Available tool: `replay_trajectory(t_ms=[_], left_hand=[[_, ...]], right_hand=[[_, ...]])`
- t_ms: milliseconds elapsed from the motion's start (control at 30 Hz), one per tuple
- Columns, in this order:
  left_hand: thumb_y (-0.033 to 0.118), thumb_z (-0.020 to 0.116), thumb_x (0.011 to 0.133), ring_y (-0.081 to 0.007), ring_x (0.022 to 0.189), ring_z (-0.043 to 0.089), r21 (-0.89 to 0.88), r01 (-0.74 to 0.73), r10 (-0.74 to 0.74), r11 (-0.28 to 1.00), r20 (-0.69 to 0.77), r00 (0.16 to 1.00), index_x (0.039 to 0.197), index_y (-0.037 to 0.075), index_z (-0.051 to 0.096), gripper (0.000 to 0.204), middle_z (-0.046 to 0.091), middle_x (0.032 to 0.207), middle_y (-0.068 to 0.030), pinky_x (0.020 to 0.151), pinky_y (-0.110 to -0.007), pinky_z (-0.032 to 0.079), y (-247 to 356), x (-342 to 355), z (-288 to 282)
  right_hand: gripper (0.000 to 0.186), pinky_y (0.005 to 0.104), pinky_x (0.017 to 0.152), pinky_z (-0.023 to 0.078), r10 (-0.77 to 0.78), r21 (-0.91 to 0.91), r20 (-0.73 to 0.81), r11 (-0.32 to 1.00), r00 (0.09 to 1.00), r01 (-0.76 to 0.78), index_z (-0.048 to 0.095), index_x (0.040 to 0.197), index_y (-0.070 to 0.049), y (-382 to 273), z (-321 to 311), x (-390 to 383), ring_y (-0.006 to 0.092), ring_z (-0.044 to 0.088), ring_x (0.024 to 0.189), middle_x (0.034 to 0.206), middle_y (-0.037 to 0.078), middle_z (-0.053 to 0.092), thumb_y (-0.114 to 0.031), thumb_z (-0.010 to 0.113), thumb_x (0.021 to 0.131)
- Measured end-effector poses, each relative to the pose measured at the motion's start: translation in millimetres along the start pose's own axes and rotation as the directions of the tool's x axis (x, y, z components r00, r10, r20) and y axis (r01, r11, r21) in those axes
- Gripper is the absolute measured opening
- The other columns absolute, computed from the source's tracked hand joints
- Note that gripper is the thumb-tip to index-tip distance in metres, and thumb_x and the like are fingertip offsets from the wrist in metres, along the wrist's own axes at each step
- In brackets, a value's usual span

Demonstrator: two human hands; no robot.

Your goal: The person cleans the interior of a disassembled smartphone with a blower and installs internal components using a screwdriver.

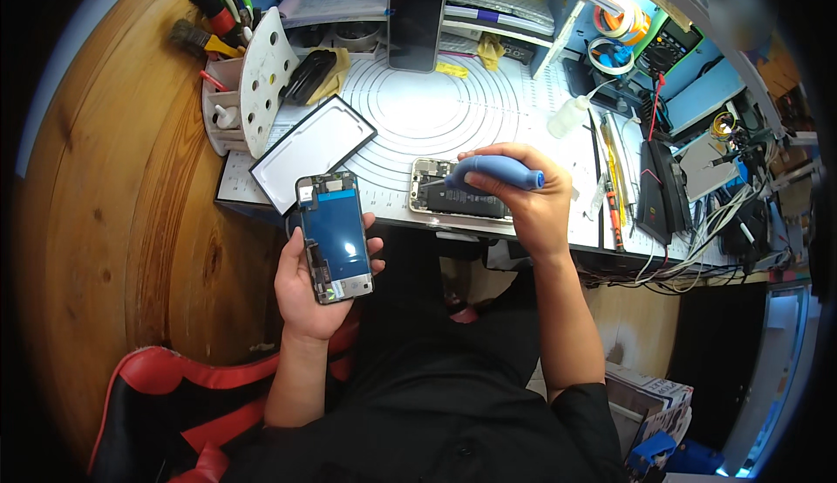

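My left hand [316, 284] grips a phone screen assembly [342, 237] by its edges, with the metal-plated back and blue film facing up, just off the desk's front edge. In my right hand [525, 193] is a blue rubber air blower [495, 172], my fingers wrapped round its bulb. The blower's thin nozzle points left over an opened phone body [427, 171], which lies on the mat with its battery and inner parts bared. My right hand covers part of that phone body's right end. A white box tray [307, 153] with a dark rim lies beside the screen assembly.
A dark phone [415, 28] leans upright at the back. At left stands a holder [261, 91] with tools and brushes. On the right are a clear squeeze bottle [569, 117], screwdrivers [614, 213], a multimeter [670, 47] and tangled cables [697, 221].
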State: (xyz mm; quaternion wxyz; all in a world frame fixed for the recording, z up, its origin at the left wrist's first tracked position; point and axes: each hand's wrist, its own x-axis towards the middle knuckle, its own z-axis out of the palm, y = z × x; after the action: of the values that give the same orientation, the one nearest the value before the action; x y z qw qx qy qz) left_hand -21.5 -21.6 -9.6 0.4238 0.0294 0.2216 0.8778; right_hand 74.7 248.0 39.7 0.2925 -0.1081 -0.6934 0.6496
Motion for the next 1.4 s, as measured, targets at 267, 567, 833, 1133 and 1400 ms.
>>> replay_trajectory(t_ms=[267,567,833,1133,1400], left_hand=[[0.048,0.036,0.110,-0.0394,0.117,0.067,0.035,-0.042,0.044,0.998,-0.047,0.998,0.154,0.002,0.046,0.064,0.056,0.148,-0.0262,0.095,-0.054,0.056,7,-3,0],[0.048,0.037,0.109,-0.0397,0.118,0.066,0.039,-0.056,0.056,0.998,0.008,0.998,0.153,0.002,0.046,0.065,0.057,0.147,-0.0254,0.096,-0.054,0.055,12,4,1],[0.048,0.037,0.110,-0.0436,0.122,0.064,0.009,0.034,-0.035,0.999,0.096,0.995,0.154,-0.002,0.042,0.067,0.053,0.149,-0.0304,0.101,-0.057,0.054,-2,6,9],[0.047,0.037,0.110,-0.0458,0.123,0.062,0.006,0.062,-0.062,0.998,0.108,0.992,0.157,-0.002,0.038,0.068,0.049,0.151,-0.0327,0.100,-0.059,0.054,-12,7,17],[0.047,0.033,0.111,-0.0487,0.130,0.058,0.074,0.091,-0.100,0.993,0.140,0.985,0.157,-0.004,0.036,0.069,0.049,0.151,-0.0321,0.108,-0.060,0.049,-29,17,36]], right_hand=[[0.036,0.0292,0.090,0.057,-0.143,-0.019,-0.221,0.990,0.965,0.142,0.073,0.116,-0.001,-29,-31,-13,0.0146,0.071,0.098,0.105,0.008,0.076,0.000,0.087,0.083],[0.047,0.0411,0.098,0.053,-0.487,-0.833,-0.466,0.523,0.739,-0.180,0.072,0.121,-0.008,-4,-212,10,0.0313,0.064,0.111,0.116,0.016,0.064,-0.016,0.085,0.077],[0.045,0.0403,0.098,0.051,-0.542,-0.922,-0.310,0.371,0.781,-0.109,0.068,0.121,-0.003,0,-213,-7,0.0318,0.066,0.111,0.118,0.014,0.068,-0.008,0.084,0.079],[0.056,0.0437,0.109,0.043,-0.416,-0.958,-0.256,0.230,0.873,-0.172,0.067,0.127,0.000,13,-227,-22,0.0342,0.057,0.127,0.133,0.017,0.065,-0.029,0.087,0.083],[0.046,0.0438,0.111,0.044,-0.644,-0.926,-0.257,0.377,0.721,0.007,0.070,0.126,-0.001,-18,-168,-46,0.0344,0.060,0.127,0.135,0.019,0.064,-0.026,0.082,0.090]])
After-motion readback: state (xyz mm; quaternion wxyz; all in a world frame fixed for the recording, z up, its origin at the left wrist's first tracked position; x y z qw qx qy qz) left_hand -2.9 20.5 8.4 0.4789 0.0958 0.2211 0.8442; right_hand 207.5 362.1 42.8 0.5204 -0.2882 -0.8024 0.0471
